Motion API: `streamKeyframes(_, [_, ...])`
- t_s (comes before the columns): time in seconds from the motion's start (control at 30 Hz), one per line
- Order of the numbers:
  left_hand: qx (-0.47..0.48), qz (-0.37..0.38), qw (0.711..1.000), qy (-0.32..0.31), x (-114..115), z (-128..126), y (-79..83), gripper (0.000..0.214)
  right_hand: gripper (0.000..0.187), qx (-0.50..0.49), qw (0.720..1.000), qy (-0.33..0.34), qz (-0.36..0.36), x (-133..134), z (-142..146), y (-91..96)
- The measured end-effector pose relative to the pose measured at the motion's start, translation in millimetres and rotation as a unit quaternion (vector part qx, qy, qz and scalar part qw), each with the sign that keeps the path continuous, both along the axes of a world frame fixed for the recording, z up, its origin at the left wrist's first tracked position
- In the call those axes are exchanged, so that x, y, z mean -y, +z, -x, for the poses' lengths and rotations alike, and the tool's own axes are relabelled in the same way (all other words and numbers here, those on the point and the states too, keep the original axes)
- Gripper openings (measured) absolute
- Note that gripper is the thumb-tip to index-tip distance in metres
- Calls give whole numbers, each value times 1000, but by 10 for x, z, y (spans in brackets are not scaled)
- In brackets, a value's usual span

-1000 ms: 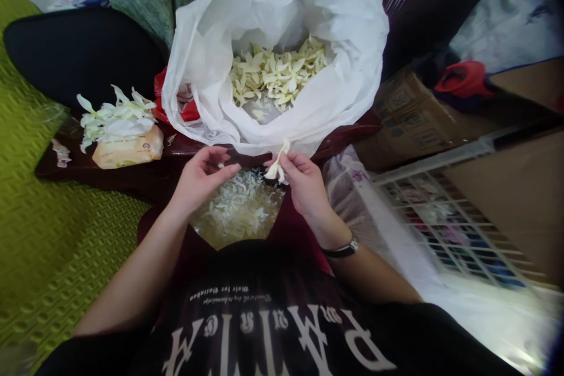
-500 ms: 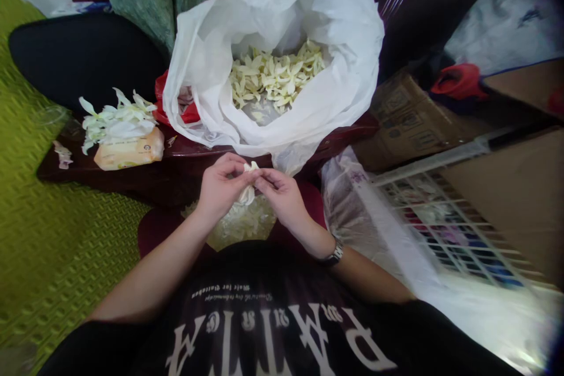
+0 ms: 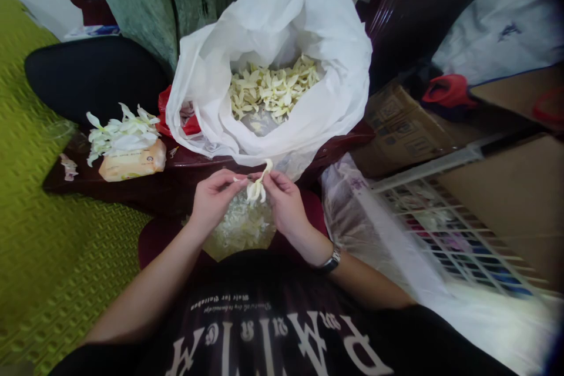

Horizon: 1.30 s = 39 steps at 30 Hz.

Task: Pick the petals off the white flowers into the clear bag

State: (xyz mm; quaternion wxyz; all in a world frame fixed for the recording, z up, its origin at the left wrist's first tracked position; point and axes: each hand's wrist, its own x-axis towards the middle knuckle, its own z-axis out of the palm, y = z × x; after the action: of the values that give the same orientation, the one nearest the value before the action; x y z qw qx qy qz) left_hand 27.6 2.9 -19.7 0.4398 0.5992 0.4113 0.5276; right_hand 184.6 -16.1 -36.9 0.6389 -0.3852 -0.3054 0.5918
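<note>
My right hand (image 3: 286,202) pinches a white flower (image 3: 256,191) with long narrow petals, its petals hanging down between the two hands. Opposite it, my left hand (image 3: 214,197) is closed, thumb and fingertips together beside the flower. A thin pale bit shows at those left fingertips, too small to name. Below both hands, a clear plastic bag (image 3: 238,229) of pale petals rests in my lap. Just beyond them, a big white plastic bag (image 3: 343,100) stands with its mouth wide, and pale yellowish flowers (image 3: 277,91) lie inside.
On the dark red wooden bench (image 3: 189,158) at left, more white flowers (image 3: 123,129) lie on an orange-and-white packet (image 3: 134,161). A red bag (image 3: 165,108) sits between packet and white bag. To the right are a cardboard box (image 3: 400,123) and a white wire rack (image 3: 449,229).
My hands have drawn slightly apart. The flower, earlier mostly covered by the fingers of both hands, now shows its petals hanging from my right hand. The view has shifted a little.
</note>
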Motion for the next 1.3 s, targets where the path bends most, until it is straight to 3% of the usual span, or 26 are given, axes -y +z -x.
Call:
streamKeyframes(0.13, [109, 8, 988, 107, -22, 48, -8, 17, 20, -67, 995, -72, -14, -116, -119, 9])
streamKeyframes(0.23, [133, 16, 982, 133, -55, 200, 62, 23, 23, -69, 992, -103, -15, -188, -251, 19])
streamKeyframes(0.37, [-33, 73, 996, 32, -81, 365, 214, 25, 23, 66, 997, -37, -27, -165, -320, 53])
streamKeyframes(0.47, [-146, 37, 988, -35, -71, 299, 317, 35, 23, 170, 983, 27, -61, -98, -260, 86])
streamKeyframes(0.6, [-116, -9, 990, -79, -37, 64, 356, 29, 23, 257, 959, 42, -112, -38, -143, 119])
streamKeyframes(0.77, [-54, -35, 997, -30, -12, -76, 284, 13, 23, 284, 949, 35, -131, -14, -84, 113])
streamKeyframes(0.93, [-49, -63, 997, 15, -2, -69, 241, 19, 26, 254, 958, 47, -121, 9, -53, 66])
streamKeyframes(1.07, [-7, -22, 1000, 16, 4, -73, 185, 28, 26, 190, 977, 42, -85, 2, -9, 31])
streamKeyframes(1.2, [104, 30, 993, 54, -21, -10, 156, 30, 26, 60, 997, -32, -38, -93, -44, 48])
streamKeyframes(1.3, [148, 33, 982, 108, -65, 122, 194, 30, 28, -18, 994, -104, -25, -189, -156, 84])
